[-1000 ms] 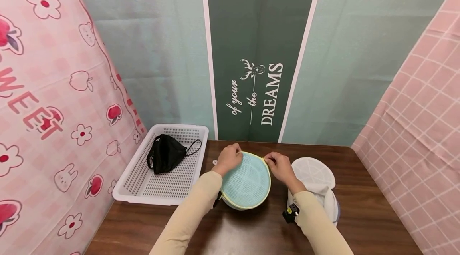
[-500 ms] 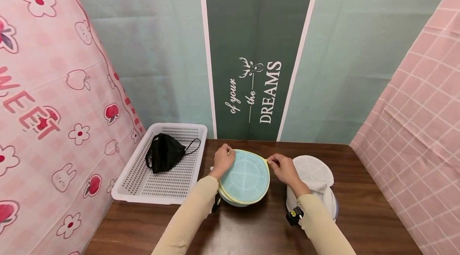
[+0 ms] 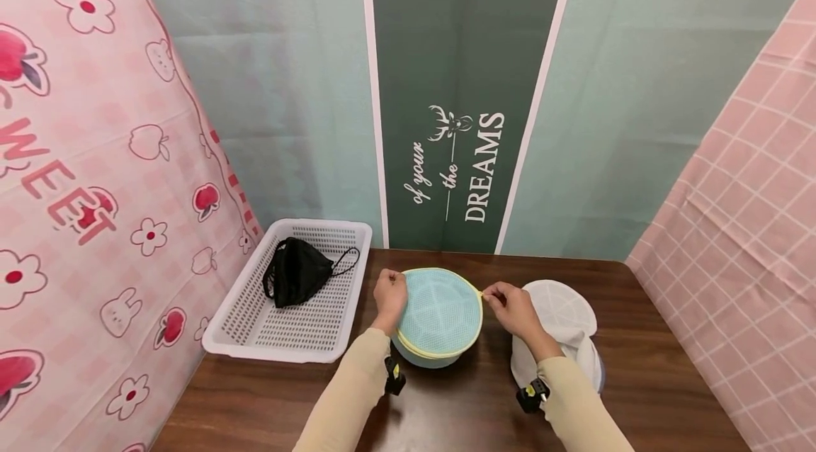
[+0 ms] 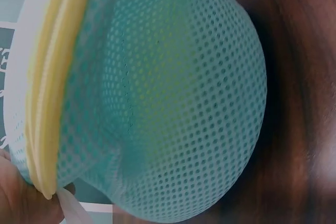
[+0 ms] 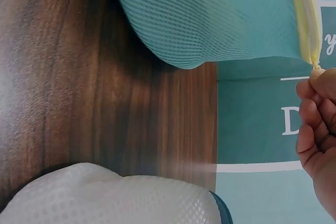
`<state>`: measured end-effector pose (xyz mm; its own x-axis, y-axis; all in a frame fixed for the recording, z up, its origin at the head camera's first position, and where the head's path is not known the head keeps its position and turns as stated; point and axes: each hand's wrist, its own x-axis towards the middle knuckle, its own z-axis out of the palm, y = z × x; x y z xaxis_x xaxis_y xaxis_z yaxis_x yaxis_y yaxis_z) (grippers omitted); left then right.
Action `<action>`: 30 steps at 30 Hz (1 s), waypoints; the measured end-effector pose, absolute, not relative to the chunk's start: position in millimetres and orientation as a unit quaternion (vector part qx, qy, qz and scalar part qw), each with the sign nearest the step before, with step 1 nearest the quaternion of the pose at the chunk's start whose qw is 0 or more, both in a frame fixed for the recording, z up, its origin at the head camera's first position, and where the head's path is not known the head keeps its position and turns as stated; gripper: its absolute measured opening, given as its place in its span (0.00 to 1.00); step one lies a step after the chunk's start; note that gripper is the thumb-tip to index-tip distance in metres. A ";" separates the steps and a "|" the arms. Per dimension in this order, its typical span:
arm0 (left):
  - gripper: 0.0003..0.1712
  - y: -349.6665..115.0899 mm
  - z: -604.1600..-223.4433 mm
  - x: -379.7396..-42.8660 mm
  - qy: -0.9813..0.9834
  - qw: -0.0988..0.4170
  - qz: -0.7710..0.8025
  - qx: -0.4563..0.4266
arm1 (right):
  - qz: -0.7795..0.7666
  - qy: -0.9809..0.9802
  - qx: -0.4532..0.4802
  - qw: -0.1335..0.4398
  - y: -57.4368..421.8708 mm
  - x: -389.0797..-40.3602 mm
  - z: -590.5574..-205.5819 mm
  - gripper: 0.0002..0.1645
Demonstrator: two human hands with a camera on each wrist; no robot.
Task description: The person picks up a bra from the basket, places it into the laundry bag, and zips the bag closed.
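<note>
A round light-blue mesh laundry bag [image 3: 441, 314] with a yellow zipper [image 4: 50, 93] round its top edge sits at the middle of the table. My left hand [image 3: 390, 297] grips its left edge, and the fingers [image 4: 26, 195] show at the zipper band in the left wrist view. At the far right of the rim, my right hand [image 3: 515, 309] pinches the zipper pull [image 5: 315, 65] between thumb and forefinger, with the other fingers curled. The mesh side bulges out below the yellow band.
On the left stands a white perforated basket [image 3: 280, 349] with a black face mask [image 3: 298, 275] in it. A white mesh bag [image 3: 557, 303], its round lid flipped back, lies beside my right forearm on the wooden table [image 3: 459, 413]. Curtains hang behind and at both sides.
My left hand has slid left and slightly nearer along the bag's rim. The right hand has moved a little to the right, drawing that corner of the rim outward.
</note>
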<state>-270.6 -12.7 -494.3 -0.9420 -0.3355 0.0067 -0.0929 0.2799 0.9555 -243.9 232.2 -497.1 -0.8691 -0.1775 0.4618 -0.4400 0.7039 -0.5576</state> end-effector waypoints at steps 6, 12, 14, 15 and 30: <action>0.05 -9.7 -498.0 -269.8 -0.756 0.099 -0.626 0.167 | 0.351 -0.898 0.170 0.203 233.0 -244.5 -496.3 0.03; 0.05 -9.2 -498.8 -267.4 -0.754 0.110 -0.620 0.185 | 0.364 -0.899 0.153 0.192 229.2 -241.4 -495.6 0.04; 0.05 -9.6 -499.9 -267.1 -0.761 0.109 -0.613 0.182 | 0.365 -0.898 0.149 0.196 228.3 -239.7 -496.1 0.05; 0.05 -9.9 -500.7 -267.2 -0.764 0.107 -0.610 0.180 | 0.365 -0.897 0.149 0.199 228.1 -239.3 -496.7 0.05; 0.11 -18.1 -479.7 -279.1 -0.869 0.040 -0.490 0.056 | 0.393 -0.890 0.134 0.188 227.0 -246.6 -499.1 0.06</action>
<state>-279.1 -18.1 -479.7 -0.9906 -0.1360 0.0151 -0.0574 0.5130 0.8564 -246.6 227.0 -499.1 -0.8933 -0.0901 0.4403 -0.3863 0.6546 -0.6498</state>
